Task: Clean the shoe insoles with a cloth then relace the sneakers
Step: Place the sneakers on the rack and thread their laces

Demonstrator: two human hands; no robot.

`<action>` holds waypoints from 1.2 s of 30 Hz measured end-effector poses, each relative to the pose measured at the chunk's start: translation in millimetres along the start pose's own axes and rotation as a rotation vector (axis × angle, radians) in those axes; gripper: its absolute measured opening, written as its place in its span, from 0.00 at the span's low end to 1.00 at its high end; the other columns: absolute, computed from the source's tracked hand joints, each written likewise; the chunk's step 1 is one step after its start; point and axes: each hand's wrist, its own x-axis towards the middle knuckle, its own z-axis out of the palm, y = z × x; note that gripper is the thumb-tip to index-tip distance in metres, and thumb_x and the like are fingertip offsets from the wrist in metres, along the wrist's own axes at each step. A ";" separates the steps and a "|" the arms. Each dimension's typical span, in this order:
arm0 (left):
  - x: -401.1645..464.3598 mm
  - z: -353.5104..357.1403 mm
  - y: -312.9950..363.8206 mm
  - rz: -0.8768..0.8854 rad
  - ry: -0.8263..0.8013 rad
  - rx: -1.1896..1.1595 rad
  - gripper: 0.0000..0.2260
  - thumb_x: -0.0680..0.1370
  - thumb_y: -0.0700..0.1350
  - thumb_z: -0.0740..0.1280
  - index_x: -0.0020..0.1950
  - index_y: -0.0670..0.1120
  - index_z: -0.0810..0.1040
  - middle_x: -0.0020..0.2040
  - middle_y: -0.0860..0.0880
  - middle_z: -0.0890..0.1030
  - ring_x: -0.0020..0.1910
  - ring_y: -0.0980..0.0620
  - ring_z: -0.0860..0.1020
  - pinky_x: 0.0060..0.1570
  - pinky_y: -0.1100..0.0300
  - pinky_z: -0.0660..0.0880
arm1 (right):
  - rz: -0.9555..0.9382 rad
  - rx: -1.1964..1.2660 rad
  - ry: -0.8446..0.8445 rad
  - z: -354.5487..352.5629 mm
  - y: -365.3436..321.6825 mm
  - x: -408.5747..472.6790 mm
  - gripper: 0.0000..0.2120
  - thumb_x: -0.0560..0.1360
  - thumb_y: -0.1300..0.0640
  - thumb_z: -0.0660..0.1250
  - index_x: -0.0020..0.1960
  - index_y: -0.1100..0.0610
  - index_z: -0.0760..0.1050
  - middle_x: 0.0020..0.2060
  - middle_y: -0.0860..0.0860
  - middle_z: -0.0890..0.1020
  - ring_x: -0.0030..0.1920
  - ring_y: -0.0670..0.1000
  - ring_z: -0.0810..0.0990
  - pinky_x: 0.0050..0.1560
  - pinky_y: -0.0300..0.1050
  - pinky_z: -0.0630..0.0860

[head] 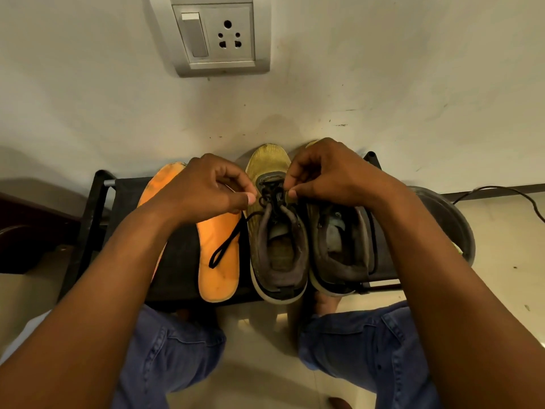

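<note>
Two olive-yellow sneakers stand side by side on a low black rack (177, 267), toes to the wall. The left sneaker (274, 231) has a black lace (227, 243) threaded through its eyelets. My left hand (206, 190) pinches one part of that lace beside the eyelets, and a loop of it trails down over an orange insole (219, 261). My right hand (327, 172) pinches the lace on the other side of the eyelets. The right sneaker (339, 246) sits partly under my right wrist. A second orange insole (159, 184) lies further left, mostly hidden by my left arm.
The wall rises right behind the rack and carries a switch and socket plate (218, 36). A dark round bin (445, 222) stands right of the rack, with a black cable (501, 190) on the floor behind it. My knees in blue jeans (362, 346) are close to the rack's front.
</note>
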 end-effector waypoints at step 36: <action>0.0 1.4 4.3 0.006 -0.069 -0.026 0.04 0.74 0.36 0.76 0.47 0.43 0.84 0.40 0.46 0.87 0.41 0.48 0.87 0.50 0.46 0.84 | -0.048 0.022 -0.090 12.3 -3.2 3.8 0.06 0.75 0.63 0.70 0.49 0.55 0.84 0.42 0.48 0.86 0.44 0.47 0.84 0.53 0.50 0.82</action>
